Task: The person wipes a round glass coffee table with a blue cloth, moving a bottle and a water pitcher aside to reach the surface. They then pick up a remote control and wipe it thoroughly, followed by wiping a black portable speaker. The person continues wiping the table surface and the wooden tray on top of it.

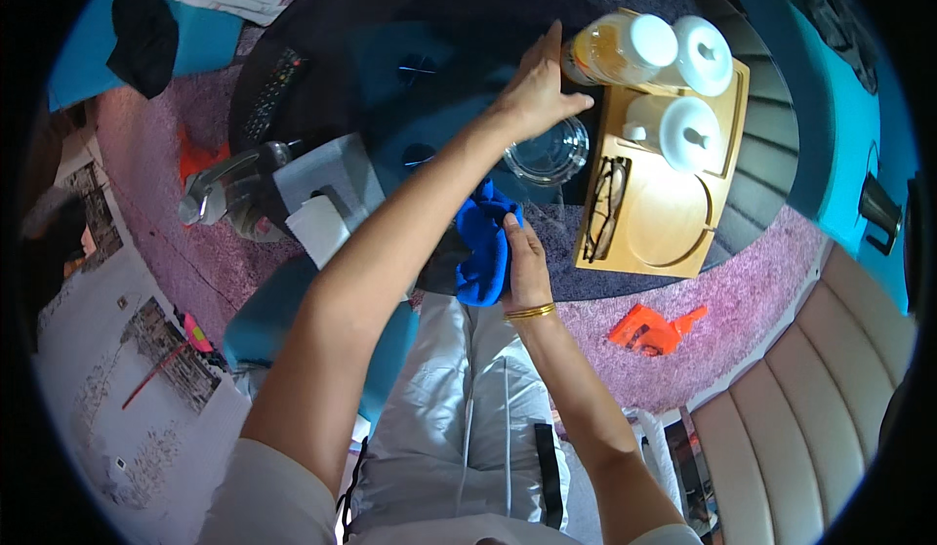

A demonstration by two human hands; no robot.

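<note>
My left hand [540,94] reaches across the dark table, thumb and fingers spread apart, holding nothing. Right beside it is a clear jar [607,49] with yellowish contents and a white lid; I cannot tell whether the fingers touch it. Just below that hand sits a round glass ashtray [549,159]. Close to the table's near edge, my right hand [527,264] grips a crumpled blue cloth [481,252], thumb on top of it. A gold bangle circles my right wrist.
A wooden tray [634,252] at the right carries two white-lidded cups [691,135] and eyeglasses [605,208]. On the table's left are a remote control [273,93], a tissue box [342,179] and a silver-topped glass pitcher [224,189]. An orange bag [656,330] lies on the pink carpet.
</note>
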